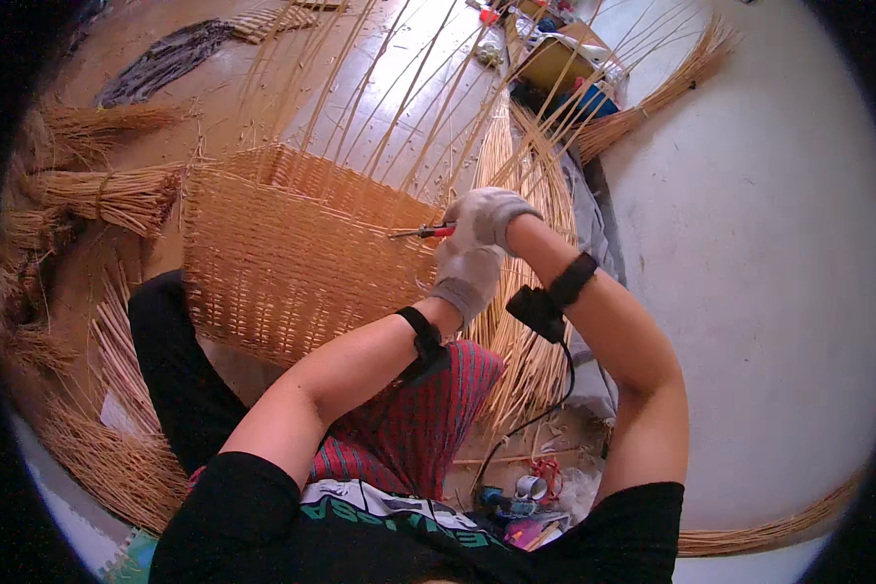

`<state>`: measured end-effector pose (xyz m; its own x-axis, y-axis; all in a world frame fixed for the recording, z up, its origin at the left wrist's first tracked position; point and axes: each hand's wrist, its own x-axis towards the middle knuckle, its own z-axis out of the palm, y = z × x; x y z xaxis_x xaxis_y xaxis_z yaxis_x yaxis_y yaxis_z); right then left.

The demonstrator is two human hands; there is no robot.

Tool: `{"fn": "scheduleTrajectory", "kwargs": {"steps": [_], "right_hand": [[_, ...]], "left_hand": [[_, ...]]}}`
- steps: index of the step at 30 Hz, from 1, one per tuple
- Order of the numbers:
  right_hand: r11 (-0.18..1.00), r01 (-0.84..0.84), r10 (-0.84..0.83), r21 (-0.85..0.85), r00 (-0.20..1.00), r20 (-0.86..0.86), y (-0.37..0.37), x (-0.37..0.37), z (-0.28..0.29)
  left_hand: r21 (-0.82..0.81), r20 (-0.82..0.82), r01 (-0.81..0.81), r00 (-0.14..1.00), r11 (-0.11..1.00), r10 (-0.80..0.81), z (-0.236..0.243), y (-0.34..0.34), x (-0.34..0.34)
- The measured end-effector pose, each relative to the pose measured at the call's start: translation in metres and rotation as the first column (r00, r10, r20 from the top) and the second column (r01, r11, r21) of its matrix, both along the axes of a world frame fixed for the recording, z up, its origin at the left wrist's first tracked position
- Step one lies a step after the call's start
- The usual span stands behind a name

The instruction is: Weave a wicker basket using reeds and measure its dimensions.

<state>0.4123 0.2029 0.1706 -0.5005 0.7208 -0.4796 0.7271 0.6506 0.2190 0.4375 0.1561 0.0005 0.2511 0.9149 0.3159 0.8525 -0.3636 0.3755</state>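
Observation:
A rectangular woven wicker basket [302,258] rests on its side-facing wall against my legs, with long upright stakes [389,117] rising from its rim. My right hand [487,214], in a whitish glove, is closed around a small tool with red handles [441,230], probably cutters or pliers. The tool's thin metal tip points left, over the basket wall near its right-hand corner. Just below, my gloved left hand [469,268] is closed against that corner, touching or nearly touching the right one. Whatever its fingers hold is hidden behind the glove.
Bundles of tan wicker rods [102,200] lie along the left. A long bundle [526,360] runs beside the basket on the right, by a pale wall [749,253]. A box of odds and ends [565,63] stands at the back; tape and small items [530,487] lie near my right side.

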Motion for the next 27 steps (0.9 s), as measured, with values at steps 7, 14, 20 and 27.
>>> {"fn": "scheduleTrajectory", "kwargs": {"steps": [7,14,20,27], "right_hand": [[1.0,-0.004,0.002,0.02,0.992,0.123,0.003,-0.033,0.005],[0.992,-0.003,-0.014,0.129,0.991,0.131,-0.018,-0.029,0.01],[0.855,-0.166,0.229,0.491,0.971,-0.071,-0.079,0.002,0.039],[0.777,-0.136,0.237,0.614,0.968,-0.086,-0.083,0.08,0.08]], "left_hand": [[-0.112,0.047,-0.103,0.993,0.988,0.109,0.052,0.003,-0.024],[-0.205,0.139,0.148,0.983,0.967,-0.121,0.055,-0.012,-0.031],[0.174,0.957,0.396,0.149,0.902,-0.25,0.018,-0.019,0.005],[0.203,0.537,0.53,0.642,0.823,-0.546,0.094,-0.119,0.067]]}}
